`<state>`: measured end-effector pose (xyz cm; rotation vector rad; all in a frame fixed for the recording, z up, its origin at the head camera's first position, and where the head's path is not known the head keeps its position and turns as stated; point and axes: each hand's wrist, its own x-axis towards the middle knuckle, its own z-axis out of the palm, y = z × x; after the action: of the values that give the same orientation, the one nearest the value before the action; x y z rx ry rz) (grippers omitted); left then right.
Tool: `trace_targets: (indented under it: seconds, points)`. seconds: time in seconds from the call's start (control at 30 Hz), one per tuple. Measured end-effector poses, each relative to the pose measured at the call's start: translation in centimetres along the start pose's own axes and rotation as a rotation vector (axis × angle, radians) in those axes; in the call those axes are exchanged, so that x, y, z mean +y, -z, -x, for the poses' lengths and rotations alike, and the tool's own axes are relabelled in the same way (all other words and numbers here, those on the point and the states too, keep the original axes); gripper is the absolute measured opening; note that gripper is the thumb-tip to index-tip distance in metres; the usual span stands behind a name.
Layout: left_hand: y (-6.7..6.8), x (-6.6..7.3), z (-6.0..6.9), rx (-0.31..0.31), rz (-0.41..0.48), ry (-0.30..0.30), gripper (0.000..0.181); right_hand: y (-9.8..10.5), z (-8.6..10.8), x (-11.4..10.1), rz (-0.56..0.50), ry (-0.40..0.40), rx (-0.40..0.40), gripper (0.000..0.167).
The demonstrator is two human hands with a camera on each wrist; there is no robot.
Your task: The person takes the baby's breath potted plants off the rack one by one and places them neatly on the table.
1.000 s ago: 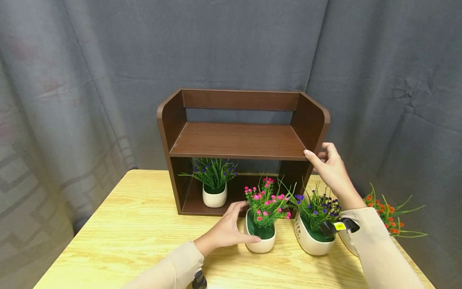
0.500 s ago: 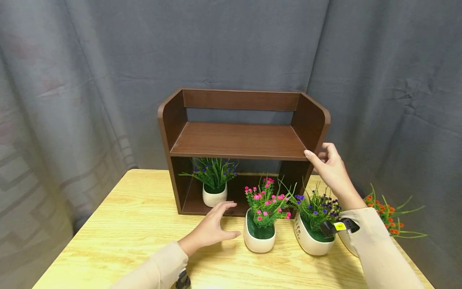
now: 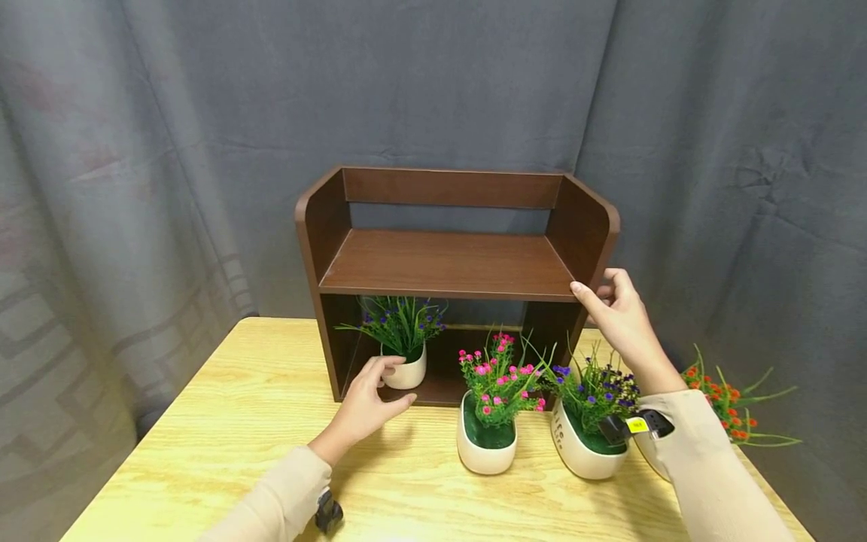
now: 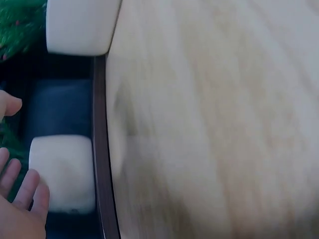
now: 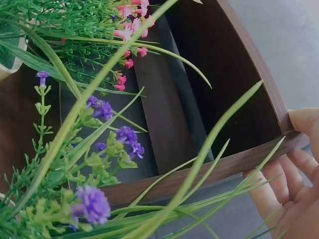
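Note:
A dark brown two-tier shelf [image 3: 447,262] stands on the wooden table. On its lower tier, at the left, sits a white pot [image 3: 410,373] of artificial purple flowers. My left hand [image 3: 366,405] is just in front of that pot, thumb and fingers spread; the left wrist view shows the fingers [image 4: 29,191] close beside the pot, contact unclear. My right hand [image 3: 626,324] grips the shelf's right side panel, thumb at the front edge and fingers around the outside. A potted pink-flowered plant [image 3: 489,449] stands in front of the shelf.
Right of the pink plant stands a white pot of purple flowers [image 3: 588,455], lettering on its side. Farther right, an orange-flowered plant [image 3: 728,403] is partly hidden by my right sleeve. Grey curtains [image 3: 467,83] hang behind the wooden table [image 3: 223,421].
My left hand has left the pink-flowered plant's pot and moved left to the pot on the lower tier. The right hand and the plants stay where they were.

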<state>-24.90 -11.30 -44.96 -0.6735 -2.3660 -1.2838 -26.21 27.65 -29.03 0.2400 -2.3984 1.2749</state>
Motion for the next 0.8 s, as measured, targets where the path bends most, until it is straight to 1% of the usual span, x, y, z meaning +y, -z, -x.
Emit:
trace_targets:
  seconds: [0.17,0.3,0.43,0.63,0.7,0.8]
  points:
    - [0.7,-0.3,-0.2,0.065,0.018,0.062,0.058,0.1,0.1,-0.1,0.008,-0.011,0.000,0.063]
    - [0.7,-0.9,-0.3,0.101,0.014,0.123,0.060,0.1,0.1,-0.1,0.010,-0.014,-0.003,0.065]
    - [0.4,-1.4,-0.5,0.124,0.039,0.198,0.065,0.0,0.0,-0.1,0.011,-0.010,0.003,0.062]
    - [-0.1,-2.3,-1.1,0.130,0.096,0.292,0.074,-0.1,0.0,-0.1,0.004,-0.010,0.009,0.062]
    - [-0.4,-2.7,-1.4,0.115,0.095,0.324,0.079,-0.1,0.0,0.0,0.005,-0.013,0.008,0.062]
    - [-0.7,-3.3,-2.0,0.091,0.075,0.351,0.087,-0.1,0.0,0.0,0.012,-0.014,0.004,0.064]
